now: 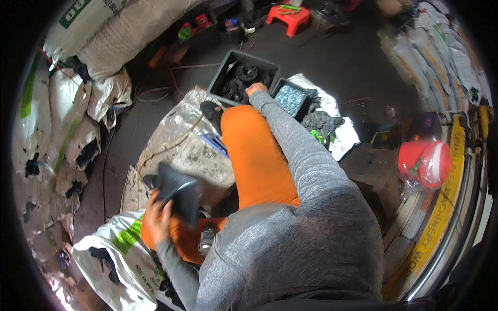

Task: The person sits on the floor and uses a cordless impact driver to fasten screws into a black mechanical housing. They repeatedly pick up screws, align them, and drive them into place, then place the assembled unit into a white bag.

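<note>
Fingers of the right hand (255, 88) are hidden past the near rim of the grey crate (226, 65) of black round parts (241, 78), so I cannot tell whether they are apart or together. At near left the left hand (155, 217) is clamped on a black rubber piece (179, 193), whose exact shape is hard to make out. Just right of the crate sits 1 small bin of shiny metal bits (289, 99); white sacks (78, 111) crowd the left, and a red stool (288, 18) stands far off.
</note>
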The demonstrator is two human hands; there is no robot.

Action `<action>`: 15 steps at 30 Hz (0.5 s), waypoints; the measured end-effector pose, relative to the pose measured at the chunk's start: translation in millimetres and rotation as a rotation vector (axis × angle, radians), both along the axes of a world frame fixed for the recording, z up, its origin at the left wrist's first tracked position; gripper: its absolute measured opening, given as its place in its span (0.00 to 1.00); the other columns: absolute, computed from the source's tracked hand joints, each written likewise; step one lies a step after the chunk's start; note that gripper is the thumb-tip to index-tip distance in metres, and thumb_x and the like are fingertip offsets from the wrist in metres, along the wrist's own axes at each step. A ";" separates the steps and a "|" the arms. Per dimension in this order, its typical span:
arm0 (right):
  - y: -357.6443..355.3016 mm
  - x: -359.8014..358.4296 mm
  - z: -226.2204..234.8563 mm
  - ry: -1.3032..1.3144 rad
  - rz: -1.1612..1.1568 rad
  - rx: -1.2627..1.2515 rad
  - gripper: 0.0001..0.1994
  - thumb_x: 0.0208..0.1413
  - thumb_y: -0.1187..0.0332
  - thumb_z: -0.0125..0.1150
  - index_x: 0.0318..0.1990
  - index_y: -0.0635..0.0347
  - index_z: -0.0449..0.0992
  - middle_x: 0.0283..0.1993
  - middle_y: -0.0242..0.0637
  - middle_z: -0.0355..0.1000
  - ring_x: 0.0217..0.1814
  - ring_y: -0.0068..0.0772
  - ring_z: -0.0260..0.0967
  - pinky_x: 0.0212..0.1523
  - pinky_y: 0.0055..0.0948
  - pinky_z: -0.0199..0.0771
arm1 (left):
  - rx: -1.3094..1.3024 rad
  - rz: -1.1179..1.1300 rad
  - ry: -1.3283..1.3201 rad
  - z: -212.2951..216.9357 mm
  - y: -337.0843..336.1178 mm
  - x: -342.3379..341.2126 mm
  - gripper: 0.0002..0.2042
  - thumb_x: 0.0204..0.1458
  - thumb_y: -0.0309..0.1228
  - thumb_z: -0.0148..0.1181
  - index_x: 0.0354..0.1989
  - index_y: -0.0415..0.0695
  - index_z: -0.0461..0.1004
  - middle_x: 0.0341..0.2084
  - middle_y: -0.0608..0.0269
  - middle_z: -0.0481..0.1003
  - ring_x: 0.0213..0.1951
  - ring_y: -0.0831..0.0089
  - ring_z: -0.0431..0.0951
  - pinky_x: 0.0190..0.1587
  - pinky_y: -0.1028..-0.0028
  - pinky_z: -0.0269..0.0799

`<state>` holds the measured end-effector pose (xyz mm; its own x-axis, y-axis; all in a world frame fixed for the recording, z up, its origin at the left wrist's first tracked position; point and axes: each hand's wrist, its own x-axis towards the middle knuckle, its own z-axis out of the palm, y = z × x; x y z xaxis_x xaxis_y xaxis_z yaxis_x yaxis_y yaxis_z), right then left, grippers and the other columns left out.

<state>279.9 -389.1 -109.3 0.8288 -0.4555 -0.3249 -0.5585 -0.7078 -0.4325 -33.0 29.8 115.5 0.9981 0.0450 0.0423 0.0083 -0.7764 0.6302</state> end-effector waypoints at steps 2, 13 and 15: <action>-2.6 2.7 -1.9 0.088 0.093 -0.033 0.21 0.46 0.51 0.63 0.43 0.56 0.80 0.50 0.46 0.73 0.54 0.47 0.70 0.57 0.37 0.68 | 0.079 -0.132 0.026 -63.7 -32.0 33.0 0.09 0.46 0.30 0.67 0.30 0.38 0.75 0.49 0.53 0.73 0.48 0.56 0.74 0.50 0.66 0.69; -6.0 20.4 -31.8 0.188 0.340 -0.190 0.25 0.49 0.46 0.61 0.48 0.54 0.78 0.54 0.41 0.72 0.59 0.44 0.67 0.58 0.38 0.66 | 0.156 -0.155 0.085 -78.2 -54.2 24.5 0.20 0.47 0.32 0.65 0.49 0.45 0.73 0.50 0.53 0.72 0.50 0.54 0.72 0.51 0.63 0.69; -16.4 22.8 -10.5 0.065 0.352 -0.129 0.24 0.48 0.46 0.61 0.45 0.55 0.79 0.48 0.41 0.75 0.53 0.43 0.71 0.55 0.36 0.68 | -0.007 -0.017 0.262 -26.9 -36.3 -19.1 0.17 0.50 0.30 0.63 0.49 0.42 0.73 0.45 0.51 0.75 0.45 0.57 0.77 0.46 0.68 0.73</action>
